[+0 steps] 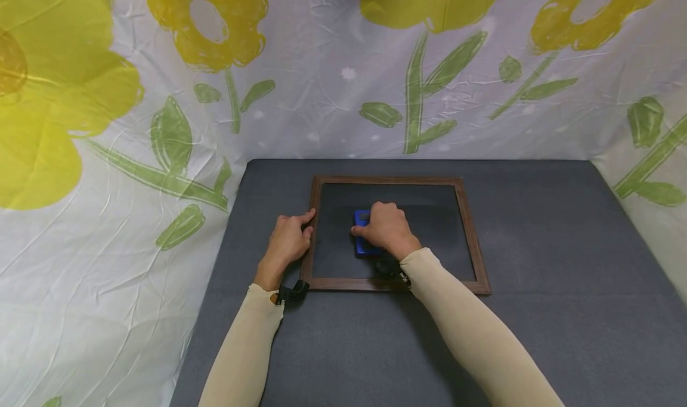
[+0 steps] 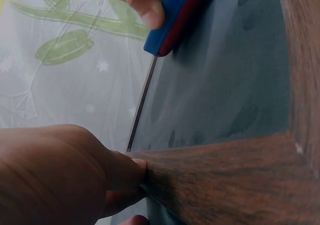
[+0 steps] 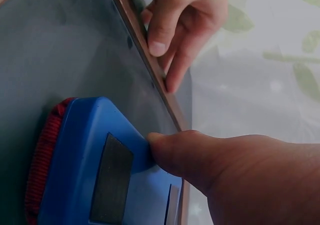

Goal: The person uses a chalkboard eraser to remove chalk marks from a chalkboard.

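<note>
Blue eraser (image 1: 367,247), gripped in my right hand (image 1: 387,225), sits near the middle of the framed blackboard (image 1: 429,234), and if I shove too hard, the whole thing could skid across this dark tabletop (image 1: 547,234), since my left hand (image 1: 288,239) pinches just one side!

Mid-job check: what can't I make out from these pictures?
Head view: right side of the blue eraser, behind the right hand.
Head view: part of the wooden frame, behind the right sleeve.
Left wrist view: one eraser end, cut by top edge.
All views: board surface, where the eraser covers it.
</note>
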Demonstrator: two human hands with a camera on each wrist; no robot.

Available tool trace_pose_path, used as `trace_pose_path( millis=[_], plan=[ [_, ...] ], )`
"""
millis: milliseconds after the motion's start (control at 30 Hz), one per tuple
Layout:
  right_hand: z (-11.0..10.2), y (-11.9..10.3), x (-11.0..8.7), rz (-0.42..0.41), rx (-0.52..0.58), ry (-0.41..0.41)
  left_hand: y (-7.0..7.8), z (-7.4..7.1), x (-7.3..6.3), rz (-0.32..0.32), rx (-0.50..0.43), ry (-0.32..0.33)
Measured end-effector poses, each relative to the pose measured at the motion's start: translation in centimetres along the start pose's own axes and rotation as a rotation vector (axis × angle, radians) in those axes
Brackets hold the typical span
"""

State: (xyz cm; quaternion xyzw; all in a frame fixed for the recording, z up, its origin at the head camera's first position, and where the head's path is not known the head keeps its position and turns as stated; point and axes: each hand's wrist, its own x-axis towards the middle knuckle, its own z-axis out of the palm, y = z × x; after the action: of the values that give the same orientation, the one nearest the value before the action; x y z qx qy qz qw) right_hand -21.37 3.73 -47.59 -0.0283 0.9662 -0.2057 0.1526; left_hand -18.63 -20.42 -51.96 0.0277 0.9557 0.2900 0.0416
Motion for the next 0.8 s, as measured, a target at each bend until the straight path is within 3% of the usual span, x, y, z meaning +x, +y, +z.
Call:
trace_pose_path(
  millis=[600,800],
  plan=[
    [1.6,-3.4,0.3,-0.067,0.013,-0.007,0.0,0.1,0.2,-0.008,-0.002,0.019],
    [2.0,-4.7,0.3,-0.07,0.013,-0.021,-2.0,1.5,1.3,0.022,0.004,0.061]
  ],
)
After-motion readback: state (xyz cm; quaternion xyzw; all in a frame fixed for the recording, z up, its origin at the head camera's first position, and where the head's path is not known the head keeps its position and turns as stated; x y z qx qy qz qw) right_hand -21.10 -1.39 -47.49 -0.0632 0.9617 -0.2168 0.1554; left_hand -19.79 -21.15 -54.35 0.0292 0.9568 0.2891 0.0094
